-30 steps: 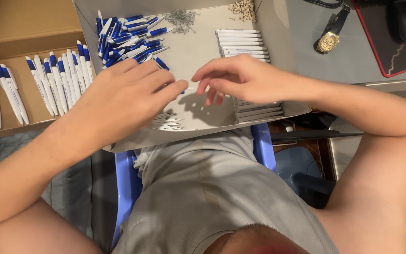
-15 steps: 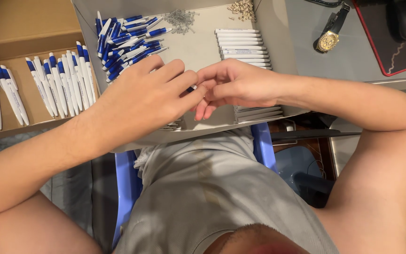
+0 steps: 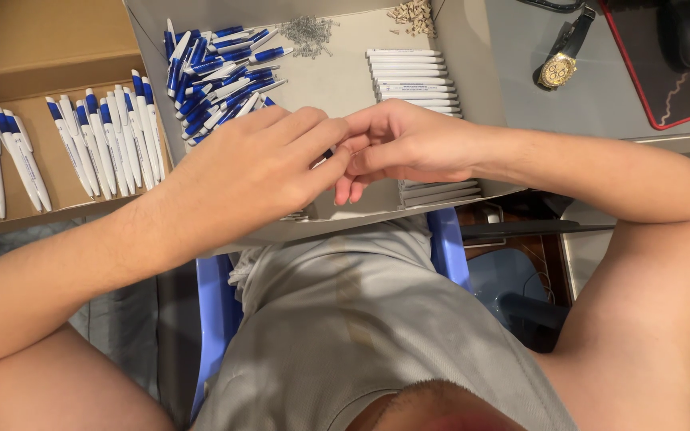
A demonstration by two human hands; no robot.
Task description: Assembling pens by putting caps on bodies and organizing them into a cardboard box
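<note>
Both hands meet over the middle of the grey tray (image 3: 473,88). My left hand (image 3: 253,172) curls its fingers in, and my right hand (image 3: 405,144) pinches close against it. They seem to hold one small pen piece (image 3: 327,154) between them, dark at the tip, but the fingers hide most of it, so I cannot tell just how it is gripped.

Far and left in the tray lies a loose heap of blue and white pen parts (image 3: 217,72). Just right of the heap, at the far edge, sits a little pile of thin metal springs (image 3: 307,33). Right of the hands, white pen barrels (image 3: 413,76) lie stacked in a neat column.

Off to the left, a brown cardboard box (image 3: 41,48) holds rows of finished blue and white pens (image 3: 101,136), side by side.

I think a good many pens are done, since the box has several rows. Plenty is left too: the heap and the white stack look full.

A gold wristwatch (image 3: 559,68) rests on the desk, far right.
</note>
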